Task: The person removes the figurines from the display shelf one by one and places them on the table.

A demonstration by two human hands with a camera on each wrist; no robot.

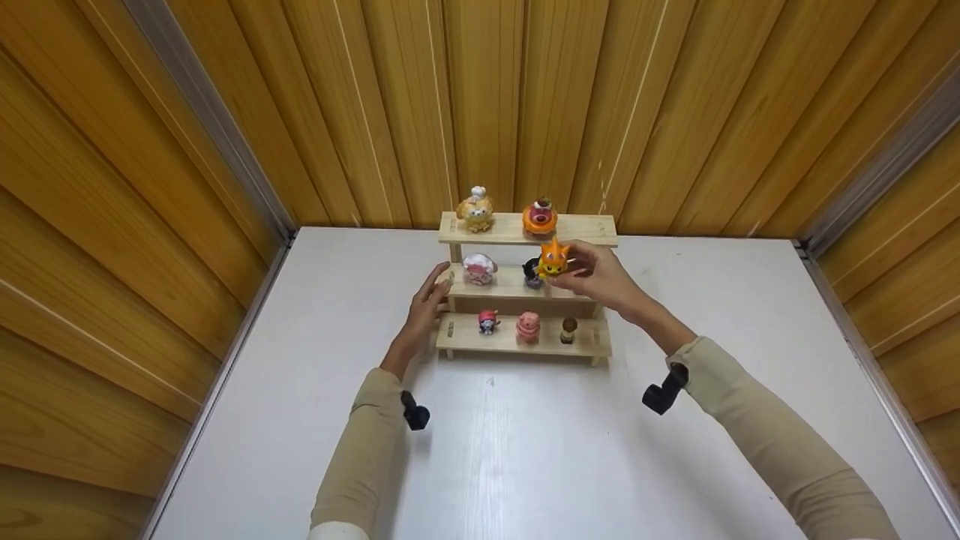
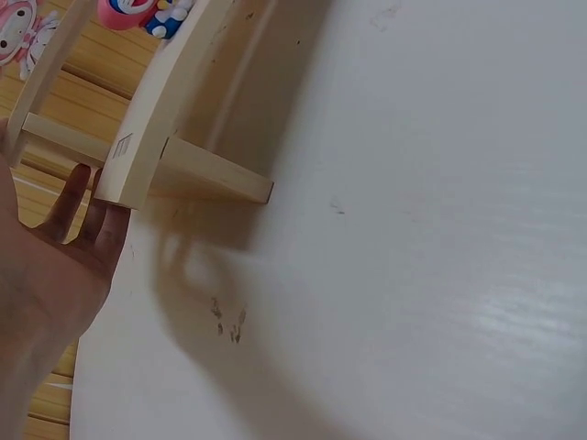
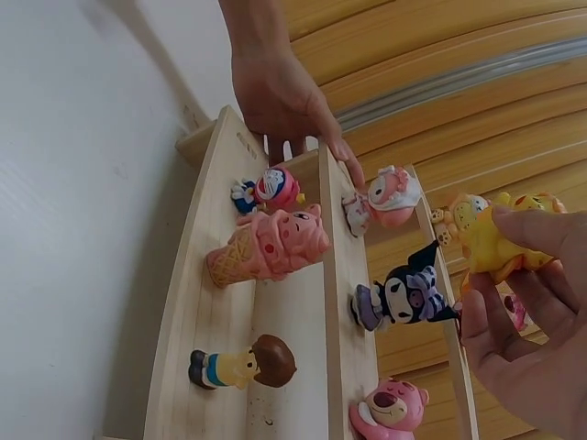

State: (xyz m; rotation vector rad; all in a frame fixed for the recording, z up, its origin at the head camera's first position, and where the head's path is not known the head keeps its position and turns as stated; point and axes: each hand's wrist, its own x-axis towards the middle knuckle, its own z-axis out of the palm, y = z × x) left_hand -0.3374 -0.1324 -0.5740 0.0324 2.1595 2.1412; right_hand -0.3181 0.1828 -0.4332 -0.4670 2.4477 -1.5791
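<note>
My right hand (image 1: 604, 281) pinches a yellow toy figurine (image 1: 553, 259) with an orange pointed hood between thumb and fingers, held in front of the middle tier of a wooden three-tier display stand (image 1: 525, 345). In the head view it partly covers a black figurine (image 1: 532, 274); a pink bear (image 3: 394, 408) beside that one shows in the right wrist view. My left hand (image 1: 426, 304) grips the stand's left end, fingers (image 2: 105, 225) against the lowest tier's edge. A pink-and-white figurine (image 1: 479, 268) sits on the middle tier near that hand.
Along the lowest tier stand a small red-and-blue figurine (image 1: 488, 322), a pink ice-cream-cone figurine (image 1: 528, 328) and a brown-haired one (image 1: 568, 331). The top tier carries a fluffy yellow figurine (image 1: 475, 213) and an orange-and-pink one (image 1: 540, 217). Wooden panel walls (image 1: 480, 97) surround the white table (image 1: 495, 450).
</note>
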